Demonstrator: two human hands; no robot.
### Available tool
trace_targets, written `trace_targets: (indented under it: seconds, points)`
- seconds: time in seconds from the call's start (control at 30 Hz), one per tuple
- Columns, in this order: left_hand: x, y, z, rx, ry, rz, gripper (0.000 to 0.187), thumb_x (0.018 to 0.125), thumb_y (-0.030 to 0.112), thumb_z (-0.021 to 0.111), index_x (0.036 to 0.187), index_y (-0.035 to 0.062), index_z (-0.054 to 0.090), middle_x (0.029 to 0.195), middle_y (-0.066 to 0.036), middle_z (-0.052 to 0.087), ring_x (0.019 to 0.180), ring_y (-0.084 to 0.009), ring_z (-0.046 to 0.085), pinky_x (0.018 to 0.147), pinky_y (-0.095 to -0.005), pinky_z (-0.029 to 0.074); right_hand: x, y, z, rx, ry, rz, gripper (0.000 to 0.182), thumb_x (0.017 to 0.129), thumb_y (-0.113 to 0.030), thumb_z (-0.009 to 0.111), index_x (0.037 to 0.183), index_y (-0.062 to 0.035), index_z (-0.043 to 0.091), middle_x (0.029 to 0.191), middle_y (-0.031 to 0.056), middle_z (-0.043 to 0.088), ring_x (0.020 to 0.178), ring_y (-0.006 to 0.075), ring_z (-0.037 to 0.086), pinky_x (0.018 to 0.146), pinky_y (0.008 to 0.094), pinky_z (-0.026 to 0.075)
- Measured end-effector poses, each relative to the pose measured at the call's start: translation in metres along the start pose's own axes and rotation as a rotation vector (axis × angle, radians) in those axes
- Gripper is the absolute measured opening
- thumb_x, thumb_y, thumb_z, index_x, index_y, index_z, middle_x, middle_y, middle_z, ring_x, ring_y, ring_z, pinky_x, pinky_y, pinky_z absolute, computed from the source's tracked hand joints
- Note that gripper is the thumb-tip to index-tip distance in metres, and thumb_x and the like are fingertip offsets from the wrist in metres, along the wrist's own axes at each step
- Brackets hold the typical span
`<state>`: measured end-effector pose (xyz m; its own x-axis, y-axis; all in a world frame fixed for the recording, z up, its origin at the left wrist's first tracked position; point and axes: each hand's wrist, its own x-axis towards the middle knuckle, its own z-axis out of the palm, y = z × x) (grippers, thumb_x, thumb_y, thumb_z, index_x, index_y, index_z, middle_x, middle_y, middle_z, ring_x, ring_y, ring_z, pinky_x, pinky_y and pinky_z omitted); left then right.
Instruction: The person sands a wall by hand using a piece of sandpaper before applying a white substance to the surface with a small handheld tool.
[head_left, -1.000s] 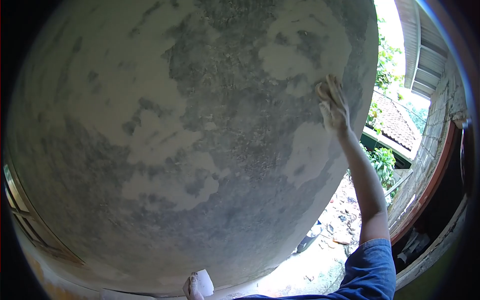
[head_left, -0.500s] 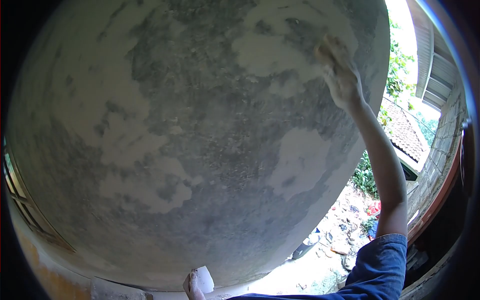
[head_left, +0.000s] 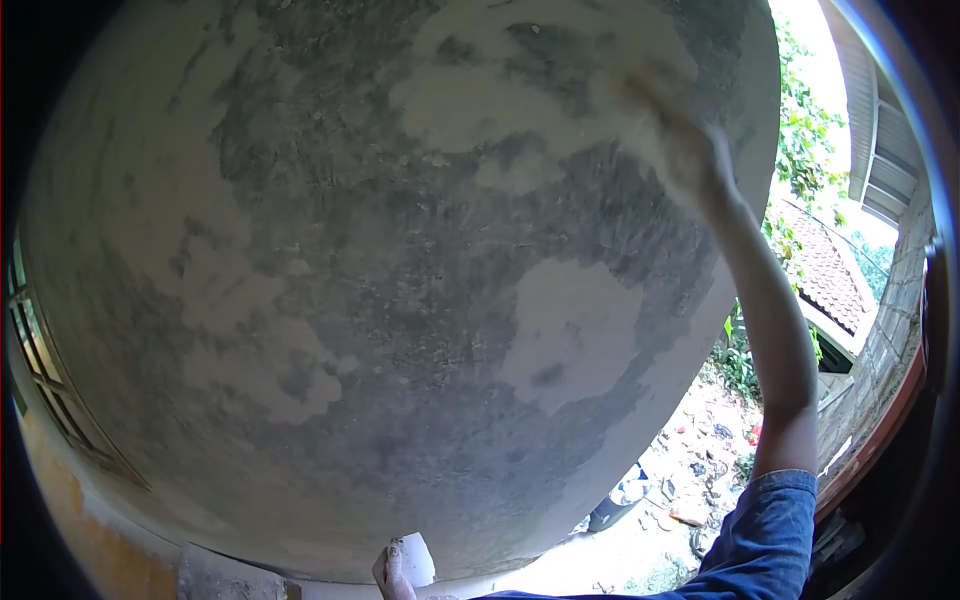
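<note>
My right hand is raised to the upper right of a grey wall and smeared by motion. A tan, blurred shape shows at its fingertips; I cannot make out what it is. Pale, smooth patches of filler cover parts of the wall, several of them around that hand. Low in the view, my left hand is closed around a flat white piece that looks like a plastic putty spreader, held upright in front of the wall's lower part.
A window frame borders the wall at the left. Beyond the wall's right edge lie stony rubble, a dark bucket, green plants and a tiled roof. A block wall runs along the far right.
My right hand has stayed high on the wall and moves in a blur. The view has shifted slightly, so the wall's patches appear further left. My left hand still grips the white piece.
</note>
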<state>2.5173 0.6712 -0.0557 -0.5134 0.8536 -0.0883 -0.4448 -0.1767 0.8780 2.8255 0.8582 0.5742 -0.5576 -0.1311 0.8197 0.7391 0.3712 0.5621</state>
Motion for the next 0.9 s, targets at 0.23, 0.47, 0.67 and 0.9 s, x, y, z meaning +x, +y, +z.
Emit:
trace_targets:
  seconds: [0.23, 0.47, 0.67, 0.9]
  points:
    - [-0.022, 0.004, 0.013, -0.076, 0.132, -0.057, 0.032, 0.094, 0.036, 0.061, 0.107, 0.0070, 0.066, 0.099, -0.002, 0.066, 0.089, -0.0138, 0.063, 0.076, -0.0322, 0.054, -0.019, -0.013, 0.016, 0.050, 0.212, 0.024, 0.035, 0.094, -0.022, 0.061, 0.129, -0.0235, 0.061, 0.143, 0.0059, 0.050, 0.129, 0.0284, 0.051, 0.109, 0.0414, 0.042]
    - [-0.047, 0.031, 0.037, -0.059, 0.112, 0.020, 0.029, 0.097, 0.034, 0.056, 0.098, 0.0059, 0.062, 0.088, -0.005, 0.066, 0.075, -0.0165, 0.065, 0.067, -0.0323, 0.055, 0.004, 0.018, 0.003, -0.107, 0.224, -0.132, 0.030, 0.091, -0.005, 0.061, 0.120, -0.0101, 0.065, 0.133, 0.0094, 0.059, 0.128, 0.0284, 0.052, 0.103, 0.0410, 0.047]
    - [-0.052, 0.023, 0.041, 0.003, 0.152, 0.090, 0.031, 0.097, 0.034, 0.056, 0.101, 0.0039, 0.063, 0.088, -0.004, 0.066, 0.077, -0.0158, 0.066, 0.067, -0.0320, 0.055, -0.016, -0.013, 0.014, 0.150, 0.238, -0.269, 0.019, 0.087, 0.001, 0.061, 0.103, -0.0072, 0.067, 0.120, 0.0080, 0.066, 0.114, 0.0269, 0.062, 0.095, 0.0386, 0.055]
    - [-0.054, 0.028, 0.038, -0.045, 0.170, 0.055, 0.032, 0.096, 0.034, 0.057, 0.103, 0.0032, 0.063, 0.088, -0.004, 0.065, 0.075, -0.0154, 0.064, 0.066, -0.0313, 0.054, -0.002, 0.000, 0.013, 0.112, 0.326, -0.102, 0.022, 0.087, 0.003, 0.061, 0.105, -0.0094, 0.065, 0.121, 0.0057, 0.066, 0.115, 0.0250, 0.062, 0.097, 0.0385, 0.055]
